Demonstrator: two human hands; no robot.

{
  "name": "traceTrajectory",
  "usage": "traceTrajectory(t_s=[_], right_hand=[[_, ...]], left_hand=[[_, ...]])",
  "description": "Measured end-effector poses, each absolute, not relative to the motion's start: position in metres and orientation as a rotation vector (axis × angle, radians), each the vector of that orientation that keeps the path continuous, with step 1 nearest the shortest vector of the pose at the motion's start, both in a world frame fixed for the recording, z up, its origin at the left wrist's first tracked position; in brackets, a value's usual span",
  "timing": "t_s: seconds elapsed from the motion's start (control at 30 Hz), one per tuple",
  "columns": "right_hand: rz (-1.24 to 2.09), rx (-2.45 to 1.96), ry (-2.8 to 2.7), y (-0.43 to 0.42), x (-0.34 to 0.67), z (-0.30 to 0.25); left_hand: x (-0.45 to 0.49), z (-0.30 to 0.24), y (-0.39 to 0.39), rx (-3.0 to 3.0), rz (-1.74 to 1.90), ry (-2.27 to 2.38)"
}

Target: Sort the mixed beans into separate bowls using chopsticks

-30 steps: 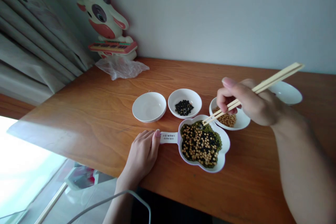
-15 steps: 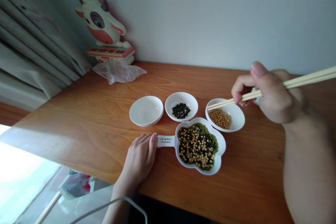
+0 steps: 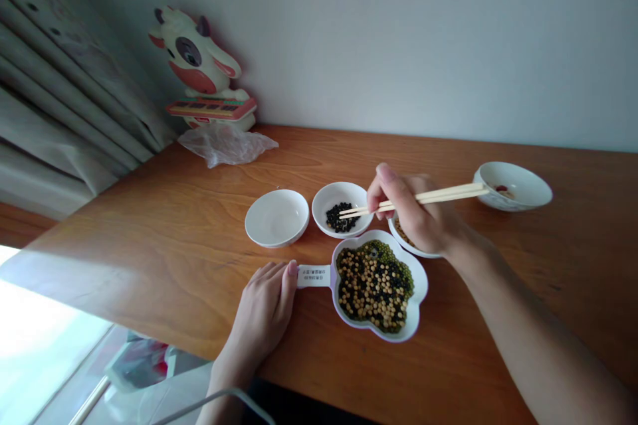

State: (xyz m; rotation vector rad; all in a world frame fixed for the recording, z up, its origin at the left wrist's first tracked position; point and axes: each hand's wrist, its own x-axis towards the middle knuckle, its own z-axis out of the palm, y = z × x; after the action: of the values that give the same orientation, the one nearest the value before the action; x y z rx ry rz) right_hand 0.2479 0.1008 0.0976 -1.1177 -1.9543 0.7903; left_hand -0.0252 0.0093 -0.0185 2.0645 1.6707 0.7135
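Observation:
My left hand (image 3: pixel 266 305) is closed round the handle end of a white scoop with a lilac rim (image 3: pixel 423 285), filled with mixed yellow, black and green beans (image 3: pixel 379 282). A pair of chopsticks (image 3: pixel 448 193) is in my right hand (image 3: pixel 416 209), their tips over the black beans (image 3: pixel 335 216) in the middle small white bowl (image 3: pixel 343 190). Whether the tips pinch a bean cannot be made out. Beneath my right hand, the bowl of yellow beans (image 3: pixel 399 232) is partly hidden. To the left stands a white bowl (image 3: pixel 277 216) with no beans visible in it.
A larger bowl (image 3: pixel 523 189) with a few small reddish pieces stands at the right. By the wall at the back left are a cow toy keyboard (image 3: pixel 212 108) and a crumpled plastic bag (image 3: pixel 226 145). A grey cable (image 3: pixel 219 398) crosses near my left forearm.
My right hand has moved left with the chopsticks, from the bowl of yellow beans to the bowl of black beans. The larger bowl at right has come into sight. My left hand stays put.

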Motion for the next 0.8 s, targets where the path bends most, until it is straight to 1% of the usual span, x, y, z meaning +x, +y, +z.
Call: traceTrajectory(t_s=[0.17,0.5,0.57,0.7,0.8], right_hand=[[0.819,-1.154,-2.02,0.105,0.247,0.083],[0.687,-1.238,-1.922,0.114,0.263,0.089],[0.704,-1.235,-1.957,0.114,0.266,0.091],[0.839,-1.189,-2.02,0.109,0.259,0.086],[0.844,-1.164,-2.053,0.106,0.248,0.078]], left_hand=[[-0.025,-0.018,0.009,2.09,0.75,1.655],[-0.025,-0.017,0.007,2.062,0.716,1.631],[-0.026,-0.018,0.007,2.072,0.723,1.628],[-0.026,-0.018,0.006,2.089,0.716,1.634],[-0.026,-0.018,0.006,2.092,0.712,1.635]])
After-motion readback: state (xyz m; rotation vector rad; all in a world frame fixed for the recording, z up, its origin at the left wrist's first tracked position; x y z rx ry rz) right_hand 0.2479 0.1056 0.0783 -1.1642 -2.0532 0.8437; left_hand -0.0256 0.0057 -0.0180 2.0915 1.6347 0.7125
